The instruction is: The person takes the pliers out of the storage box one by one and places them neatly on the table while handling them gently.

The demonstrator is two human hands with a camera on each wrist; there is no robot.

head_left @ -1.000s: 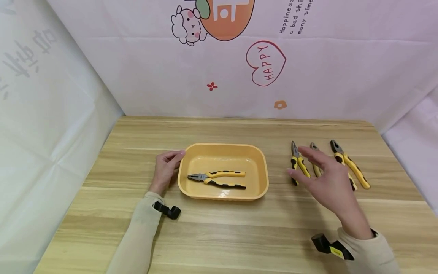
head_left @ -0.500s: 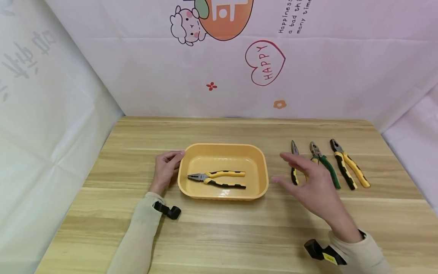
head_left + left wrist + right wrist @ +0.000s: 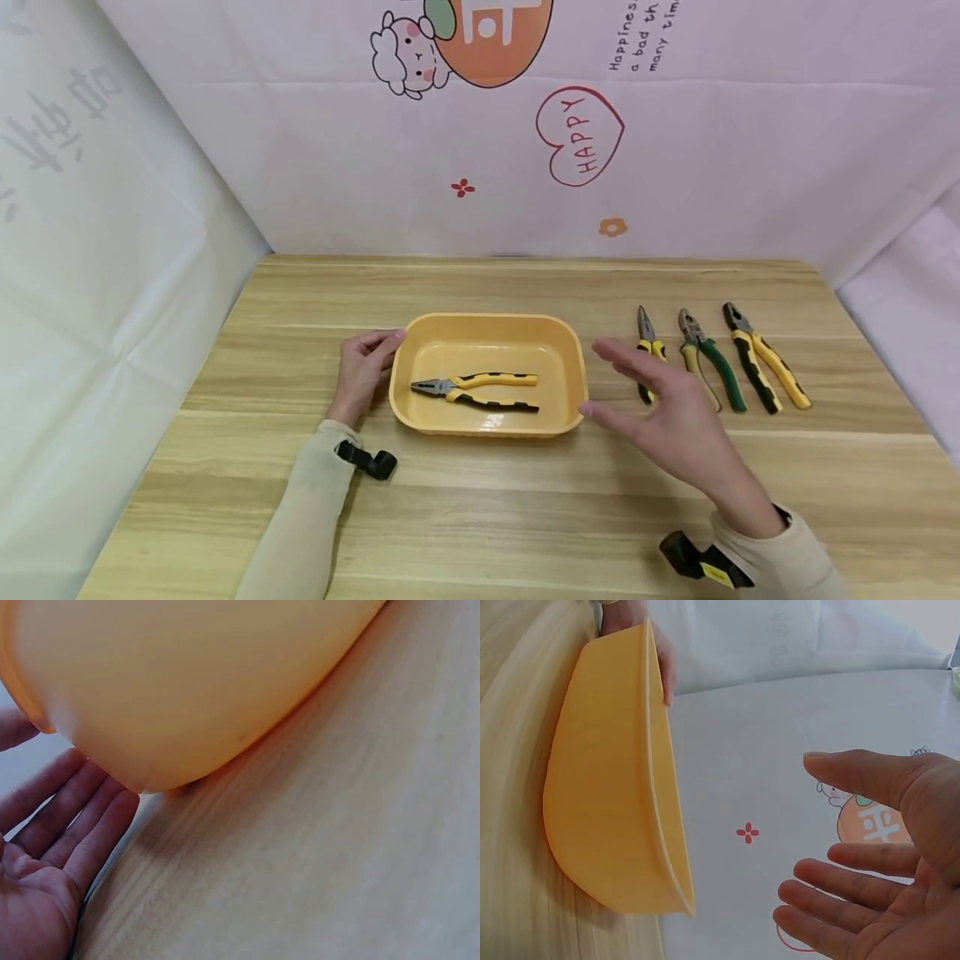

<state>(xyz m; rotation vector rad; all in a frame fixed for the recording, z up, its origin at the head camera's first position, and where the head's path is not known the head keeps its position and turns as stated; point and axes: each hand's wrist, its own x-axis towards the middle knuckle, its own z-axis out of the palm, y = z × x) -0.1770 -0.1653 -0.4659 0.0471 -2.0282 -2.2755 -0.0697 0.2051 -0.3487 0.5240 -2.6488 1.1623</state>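
Note:
In the head view, my left hand (image 3: 363, 371) touches the left end of a yellow plastic basin (image 3: 581, 367). Its fingers (image 3: 105, 832) lie fairly straight against the outer wall in the left wrist view, with the thumb by the rim. Combination pliers (image 3: 476, 393) with yellow and black handles lie inside, nose to the left. My right hand (image 3: 675, 417) hovers at the basin's right end, thumb and fingers spread, holding nothing. In the right wrist view a gap shows between this hand and the basin wall.
To the right on the wooden table (image 3: 487, 517) lie yellow-black long-nose pliers (image 3: 647, 329), partly behind my right hand, green-handled pliers (image 3: 716, 362), and yellow-black combination pliers (image 3: 761, 358). A printed white cloth (image 3: 337, 183) hangs behind the table.
My right hand has moved left from over the pliers to the basin's right end, fingers still spread. The green-handled pliers have come into full view. My left hand stays put.

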